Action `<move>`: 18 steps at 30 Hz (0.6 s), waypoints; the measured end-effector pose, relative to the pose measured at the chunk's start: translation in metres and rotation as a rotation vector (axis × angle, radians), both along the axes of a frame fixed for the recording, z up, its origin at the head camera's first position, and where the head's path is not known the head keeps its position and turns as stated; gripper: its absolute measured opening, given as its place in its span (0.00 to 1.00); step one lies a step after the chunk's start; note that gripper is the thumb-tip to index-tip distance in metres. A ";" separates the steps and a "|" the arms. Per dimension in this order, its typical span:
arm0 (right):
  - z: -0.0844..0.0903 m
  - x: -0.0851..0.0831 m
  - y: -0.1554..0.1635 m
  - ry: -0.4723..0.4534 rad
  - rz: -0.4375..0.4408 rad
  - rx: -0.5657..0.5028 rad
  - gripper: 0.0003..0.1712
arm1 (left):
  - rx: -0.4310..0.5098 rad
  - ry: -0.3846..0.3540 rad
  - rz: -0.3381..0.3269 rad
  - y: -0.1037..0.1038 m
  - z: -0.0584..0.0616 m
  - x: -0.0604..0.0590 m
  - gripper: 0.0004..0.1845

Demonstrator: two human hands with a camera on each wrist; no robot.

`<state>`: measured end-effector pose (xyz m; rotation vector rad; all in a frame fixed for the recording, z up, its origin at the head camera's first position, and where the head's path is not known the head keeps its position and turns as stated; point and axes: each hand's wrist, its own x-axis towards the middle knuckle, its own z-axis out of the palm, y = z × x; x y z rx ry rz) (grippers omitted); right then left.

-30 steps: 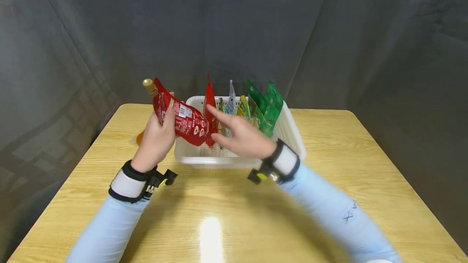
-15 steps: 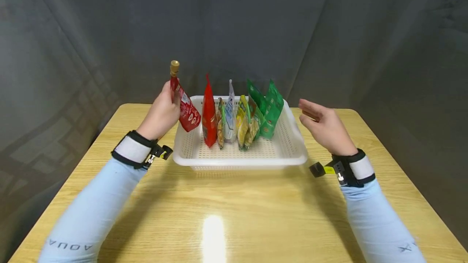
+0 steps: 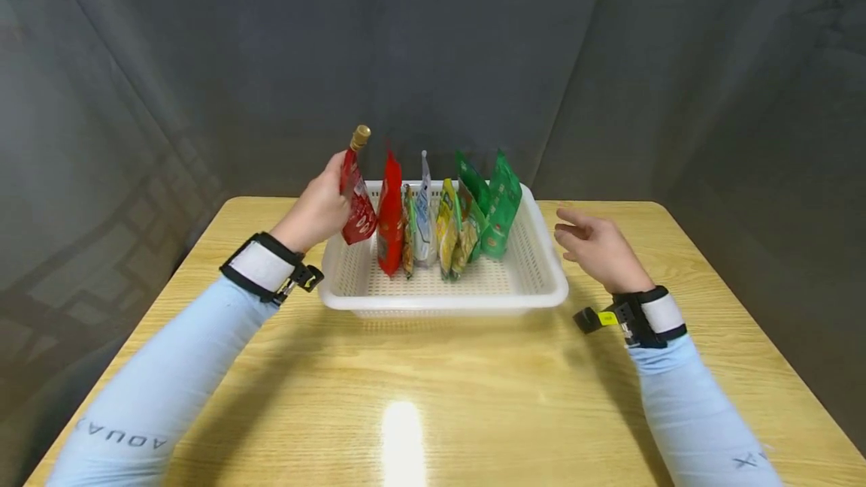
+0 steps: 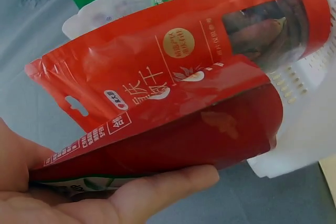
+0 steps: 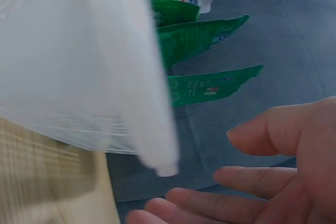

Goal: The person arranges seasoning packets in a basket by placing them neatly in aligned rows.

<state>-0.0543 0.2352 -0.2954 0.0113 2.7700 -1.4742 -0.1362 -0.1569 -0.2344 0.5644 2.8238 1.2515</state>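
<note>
A dark red spout pouch with a gold cap point(image 3: 360, 209) is in my left hand point(image 3: 316, 210), the cap pointing up. My fingers and thumb grip its upper side, and its lower end hangs inside the left end of the white basket point(image 3: 446, 302). Just right of it stands a bright red bag point(image 3: 389, 216); in the left wrist view this bag point(image 4: 142, 72) shows a clear window with dark contents, and the pouch point(image 4: 173, 129) overlaps it. My right hand point(image 3: 602, 250) is held beyond the basket's right end, its fingers loose and holding nothing.
Right of the red bag, the basket holds a white bag point(image 3: 424, 224), a yellow packet point(image 3: 446, 228), other small packets and green bags point(image 3: 502, 209), all upright. The basket stands on a wooden table point(image 3: 325, 397), with a dark cloth point(image 3: 433, 58) behind it.
My left hand has turned the spout pouch edge-on and carried it right, into the basket's left end. My right hand has withdrawn from the packets to the right of the basket.
</note>
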 end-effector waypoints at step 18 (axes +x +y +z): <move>-0.015 -0.005 -0.016 -0.095 -0.048 -0.028 0.35 | -0.268 -0.067 -0.013 0.017 -0.014 -0.012 0.34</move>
